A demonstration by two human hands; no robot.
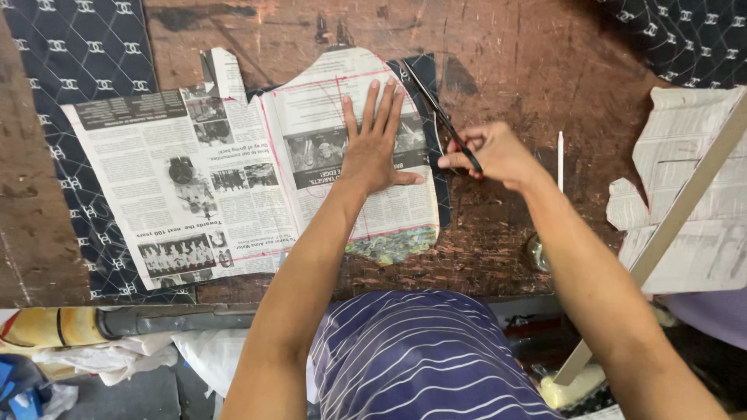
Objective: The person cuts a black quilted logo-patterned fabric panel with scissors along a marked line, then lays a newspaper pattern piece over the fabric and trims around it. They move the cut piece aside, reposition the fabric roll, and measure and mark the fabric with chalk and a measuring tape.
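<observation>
Newsprint forms the paper pattern [311, 148] lying at the centre of the frame on dark patterned fabric [93, 225], all on a worn wooden desk [529, 70]. The left hand [375, 148] lies open and flat on the pattern, fingers spread. The right hand [498, 153] is closed around black scissors [440, 115], whose blades point to the upper left along the pattern's right edge. Fabric still shows beyond that edge and past the left side, so I judge the cutting barely begun. A white pencil [559, 159] lies right of centre; more newspaper pieces [692, 194] sit at the right.
</observation>
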